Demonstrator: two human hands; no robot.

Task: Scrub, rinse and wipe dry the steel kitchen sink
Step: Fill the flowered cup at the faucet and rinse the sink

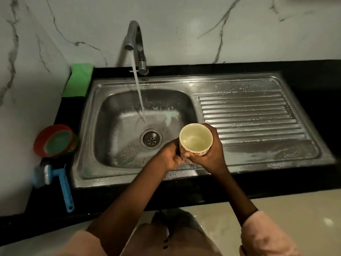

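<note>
The steel sink (118,163) sits in a black countertop (313,80), its soapy basin taking a stream of water from the tap (137,47) behind it, which lands just behind the drain (151,139). Over the sink's front rim, both hands hold an upright cream cup (195,139) with a red pattern: the right hand (212,156) wraps its fingers around the cup's side, and the left hand (171,157) grips its lower part.

Both hands (170,157) (210,156) curled, gripping.
</note>
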